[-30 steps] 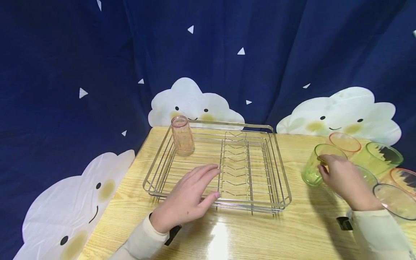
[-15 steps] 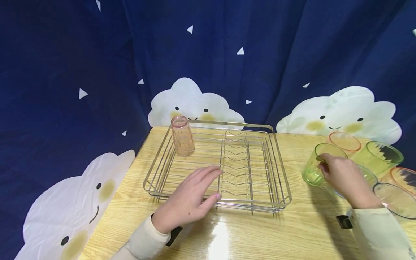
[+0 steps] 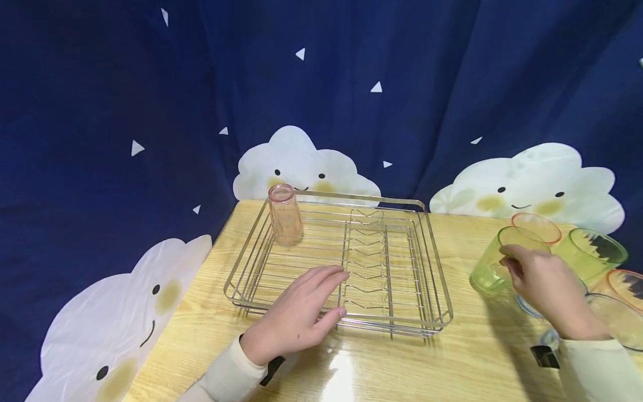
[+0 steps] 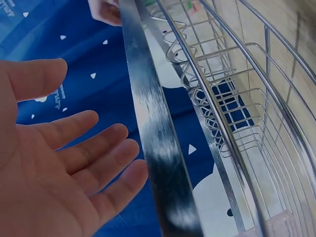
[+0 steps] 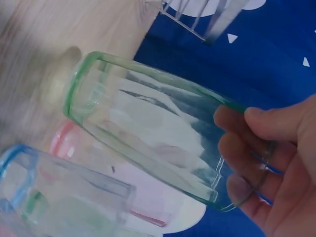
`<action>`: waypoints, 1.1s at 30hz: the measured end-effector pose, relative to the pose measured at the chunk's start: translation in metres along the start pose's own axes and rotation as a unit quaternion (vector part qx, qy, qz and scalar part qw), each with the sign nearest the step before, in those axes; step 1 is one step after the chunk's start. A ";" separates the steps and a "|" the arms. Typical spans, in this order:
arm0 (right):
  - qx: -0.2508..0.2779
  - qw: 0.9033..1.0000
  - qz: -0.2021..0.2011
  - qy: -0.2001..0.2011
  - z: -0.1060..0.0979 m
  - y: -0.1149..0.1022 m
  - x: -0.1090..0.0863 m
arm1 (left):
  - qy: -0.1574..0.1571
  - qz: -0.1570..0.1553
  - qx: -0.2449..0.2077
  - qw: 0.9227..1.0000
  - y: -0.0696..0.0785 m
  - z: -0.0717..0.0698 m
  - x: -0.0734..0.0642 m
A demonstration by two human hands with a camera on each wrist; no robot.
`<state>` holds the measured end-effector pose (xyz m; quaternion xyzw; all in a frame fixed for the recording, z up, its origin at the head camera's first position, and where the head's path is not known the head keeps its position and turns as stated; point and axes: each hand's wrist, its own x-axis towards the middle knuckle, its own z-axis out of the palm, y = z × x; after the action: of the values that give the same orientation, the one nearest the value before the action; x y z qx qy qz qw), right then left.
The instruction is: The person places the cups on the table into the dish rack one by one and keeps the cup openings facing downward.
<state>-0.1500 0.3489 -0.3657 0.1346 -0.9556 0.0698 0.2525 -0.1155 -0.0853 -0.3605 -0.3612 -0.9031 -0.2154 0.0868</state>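
Observation:
My right hand (image 3: 550, 287) pinches a clear green drinking glass (image 3: 486, 271) near its rim, thumb on one side and fingers on the other. Seen from the right wrist, the green glass (image 5: 153, 133) is tilted, its thick green base pointing away from the hand. My left hand (image 3: 301, 312) holds nothing; it hovers by the front of a metal wire dish rack (image 3: 436, 262). In the left wrist view its fingers are loosely extended, with the fingertips beside the rack's flat rim (image 4: 160, 148). A pink glass (image 3: 286, 220) stands in the rack's back left corner.
Several other glasses crowd the table's right side: a red-rimmed one (image 3: 536, 223), a green one (image 3: 577, 254) and one with a dark rim (image 3: 620, 318) among them. Blue curtain (image 3: 326, 72) with white clouds hangs behind the wooden table (image 3: 482, 357).
The green glass has tilted, its rim shifting right with my right hand. The head view has shifted slightly. My left hand stays by the rack.

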 end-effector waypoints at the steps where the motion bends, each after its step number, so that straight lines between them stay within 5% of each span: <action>1: -0.002 1.000 -0.002 0.006 -0.003 -0.001 0.000 | 0.001 0.000 0.002 1.000 0.000 0.001 0.000; 15: -0.007 0.998 0.029 0.058 -0.026 -0.013 -0.005 | 0.017 0.003 0.007 1.000 -0.003 0.001 -0.003; 26: -0.012 0.991 -0.010 0.130 -0.037 -0.024 -0.007 | 0.033 0.006 0.018 0.999 -0.004 0.000 -0.006; 33: 0.009 0.987 0.000 0.159 -0.045 -0.034 -0.010 | 0.038 0.012 0.021 0.999 -0.004 0.000 -0.006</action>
<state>-0.1109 0.3279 -0.3291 0.1238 -0.9027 0.0987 0.4002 -0.1140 -0.0917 -0.3638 -0.3621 -0.8989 -0.2089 0.1314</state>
